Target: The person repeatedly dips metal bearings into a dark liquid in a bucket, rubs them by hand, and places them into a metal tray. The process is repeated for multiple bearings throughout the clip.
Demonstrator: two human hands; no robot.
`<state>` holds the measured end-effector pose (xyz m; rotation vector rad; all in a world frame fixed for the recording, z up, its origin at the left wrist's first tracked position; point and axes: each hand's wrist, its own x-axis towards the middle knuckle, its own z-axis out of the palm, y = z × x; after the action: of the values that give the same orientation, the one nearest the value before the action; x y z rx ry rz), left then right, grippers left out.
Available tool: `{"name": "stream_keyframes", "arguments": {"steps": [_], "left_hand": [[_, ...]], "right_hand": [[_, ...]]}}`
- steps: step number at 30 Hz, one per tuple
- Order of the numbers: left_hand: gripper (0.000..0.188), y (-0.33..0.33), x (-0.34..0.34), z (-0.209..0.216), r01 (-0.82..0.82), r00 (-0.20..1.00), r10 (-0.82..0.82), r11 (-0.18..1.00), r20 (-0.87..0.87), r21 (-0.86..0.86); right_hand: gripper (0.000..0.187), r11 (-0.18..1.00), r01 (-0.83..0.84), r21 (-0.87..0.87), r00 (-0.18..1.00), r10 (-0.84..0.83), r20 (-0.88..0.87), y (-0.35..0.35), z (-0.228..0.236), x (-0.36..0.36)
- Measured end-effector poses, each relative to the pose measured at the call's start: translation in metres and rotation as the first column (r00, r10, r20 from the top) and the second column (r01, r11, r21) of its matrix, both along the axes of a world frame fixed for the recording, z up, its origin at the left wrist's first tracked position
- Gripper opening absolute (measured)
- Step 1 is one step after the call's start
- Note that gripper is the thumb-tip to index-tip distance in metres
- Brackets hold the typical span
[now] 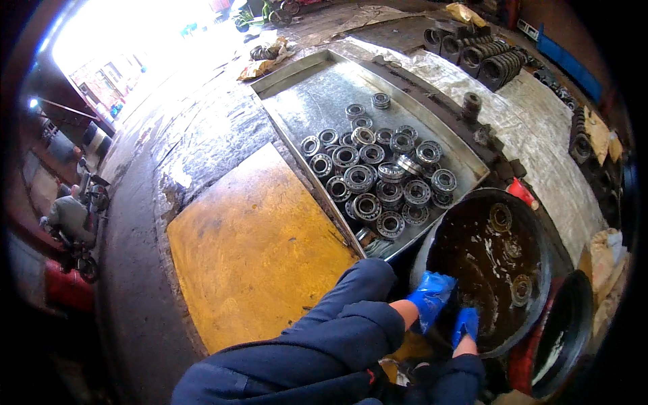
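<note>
My left hand [432, 297] and right hand [466, 324], blue-gloved, dip at rim of dark basin [540, 229]; murky liquid hides fingertips, finger spread unreadable. Submerged bearings [500, 217] barely discernible; cleaner bearings fill steel tray [304, 88] beside.

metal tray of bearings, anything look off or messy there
Mostly tidy: the bearings lie flat, clustered at the near end of the metal tray. One ring sits tilted across its neighbours. Beside the tray, more rings lie in a tub of murky brown liquid, where both blue-gloved hands reach.

both hands in blue gloves, left [430, 297], right [466, 322], close together, dark sleeves, fingers pointing down
</note>
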<state>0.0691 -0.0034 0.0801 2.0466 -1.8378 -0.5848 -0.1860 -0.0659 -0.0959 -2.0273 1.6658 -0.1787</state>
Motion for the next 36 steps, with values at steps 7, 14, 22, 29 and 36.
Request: {"name": "stream_keyframes", "arguments": {"steps": [7,14,22,29,36], "left_hand": [[0.029,0.008,0.01,-0.013,0.024,1.0,-0.023,0.993,-0.009,0.116],[0.029,0.014,0.01,-0.023,0.019,0.999,-0.019,1.0,0.029,-0.003],[0.032,0.014,0.012,-0.021,0.005,1.0,-0.005,0.998,0.011,0.057],[0.03,0.014,0.013,-0.012,0.047,0.998,-0.045,0.998,0.048,-0.038],[0.027,0.013,0.011,-0.014,0.032,0.999,-0.032,0.999,-0.011,0.004]], "right_hand": [[0.053,0.942,-0.03,0.334,0.779,0.232,-0.583,-0.004,0.105,0.089],[0.049,0.824,0.131,0.551,0.748,-0.447,0.491,0.03,0.072,0.041],[0.048,0.952,0.08,0.294,0.909,0.052,-0.414,0.006,0.125,0.105],[0.055,0.981,0.088,0.174,0.995,-0.08,-0.053,0.008,0.012,0.032],[0.039,0.935,-0.238,0.262,0.67,0.354,-0.653,-0.014,0.029,0.066]]}}
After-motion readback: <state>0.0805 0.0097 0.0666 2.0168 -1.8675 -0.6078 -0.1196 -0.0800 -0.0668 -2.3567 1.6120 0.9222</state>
